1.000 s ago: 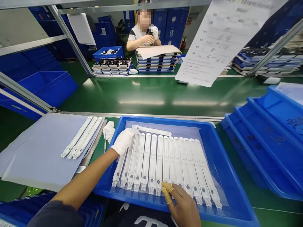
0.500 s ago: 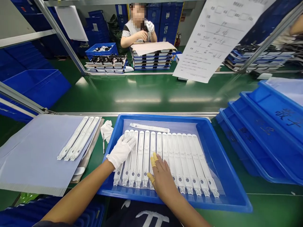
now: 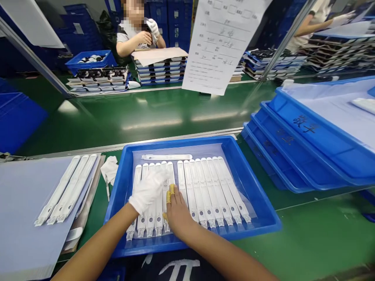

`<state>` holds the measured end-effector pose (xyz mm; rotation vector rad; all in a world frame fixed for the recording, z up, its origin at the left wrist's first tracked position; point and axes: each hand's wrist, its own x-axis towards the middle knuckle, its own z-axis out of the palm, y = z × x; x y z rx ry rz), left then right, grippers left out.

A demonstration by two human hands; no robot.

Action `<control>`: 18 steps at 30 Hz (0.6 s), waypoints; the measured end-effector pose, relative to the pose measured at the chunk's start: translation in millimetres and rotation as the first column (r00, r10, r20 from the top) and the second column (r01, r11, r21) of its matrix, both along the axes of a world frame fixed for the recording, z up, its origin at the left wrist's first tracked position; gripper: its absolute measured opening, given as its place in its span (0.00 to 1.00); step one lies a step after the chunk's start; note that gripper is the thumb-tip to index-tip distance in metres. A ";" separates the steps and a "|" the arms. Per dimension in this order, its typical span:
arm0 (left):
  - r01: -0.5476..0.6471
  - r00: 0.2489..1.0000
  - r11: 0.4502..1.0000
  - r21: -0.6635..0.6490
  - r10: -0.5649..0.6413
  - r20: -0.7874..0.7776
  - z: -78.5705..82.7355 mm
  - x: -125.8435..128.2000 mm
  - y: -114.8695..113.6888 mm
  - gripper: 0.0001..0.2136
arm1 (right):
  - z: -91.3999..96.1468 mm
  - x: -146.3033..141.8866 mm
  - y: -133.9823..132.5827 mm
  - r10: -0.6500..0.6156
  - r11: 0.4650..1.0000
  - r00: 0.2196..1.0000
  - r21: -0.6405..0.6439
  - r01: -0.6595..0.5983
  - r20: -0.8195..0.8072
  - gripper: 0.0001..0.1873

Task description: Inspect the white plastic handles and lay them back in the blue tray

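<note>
A blue tray [image 3: 265, 224] holds a row of long white plastic strips [image 3: 209, 191] on a pale sheet, each with a dark round hole near its lower end. One more white strip [image 3: 166, 157] lies crosswise above the row. My left hand [image 3: 149, 189], in a white glove, is over the left part of the row; its fingers are smeared by motion. Yellow finger cots cover some fingertips of my right hand [image 3: 178, 212]. It lies with fingers stretched out along a strip, beside a narrow gap in the row.
Left of the tray, several white strips [image 3: 68, 191] lie on pale sheets [image 3: 20, 195], near a crumpled white cloth [image 3: 109, 168] and a pen [image 3: 107, 188]. Stacked blue trays [image 3: 310, 132] stand at right. A paper form [image 3: 219, 50] hangs ahead; a co-worker [image 3: 136, 37] sits across.
The view has turned right. My left hand has moved rightward over the strips, towards my right hand. A gap now shows in the row by my right hand.
</note>
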<state>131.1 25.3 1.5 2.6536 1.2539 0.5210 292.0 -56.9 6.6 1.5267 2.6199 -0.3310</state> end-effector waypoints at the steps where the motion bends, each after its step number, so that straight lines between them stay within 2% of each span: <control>1: 0.068 0.998 0.998 -0.006 -0.068 0.005 -1.2 17.1 2.2 0.21 | -0.5 -1.6 -0.2 0.003 1.000 1.000 -0.003 -0.003 0.001 0.32; 4: 0.253 0.967 0.967 -0.031 -0.253 0.008 -8.8 68.0 9.8 0.19 | -3.9 -6.2 -0.5 0.020 0.999 1.000 -0.026 -0.020 0.002 0.26; 7: 0.340 0.940 0.939 -0.052 -0.340 -0.005 -16.8 97.4 18.1 0.16 | -4.9 -9.8 -3.7 0.027 0.999 1.000 -0.041 -0.028 -0.009 0.21; 11: 0.377 0.925 0.925 -0.050 -0.378 -0.026 -22.0 96.5 22.9 0.15 | 9.8 -3.0 -17.5 0.046 0.999 0.996 -0.013 -0.047 -0.080 0.21; 14: 0.383 0.923 0.923 -0.032 -0.383 -0.024 -25.9 85.8 19.2 0.16 | 29.1 20.6 -28.2 0.065 0.998 0.986 -0.012 -0.068 -0.155 0.20; 16: 0.363 0.932 0.932 -0.020 -0.363 -0.013 -29.6 81.4 14.8 0.17 | 39.6 44.4 -28.5 -0.028 1.000 0.986 -0.016 0.025 -0.167 0.17; 18: 0.336 0.942 0.942 -0.008 -0.336 0.001 -32.6 80.3 10.5 0.17 | 44.6 69.6 -21.6 -0.206 0.978 0.969 0.010 0.209 -0.136 0.16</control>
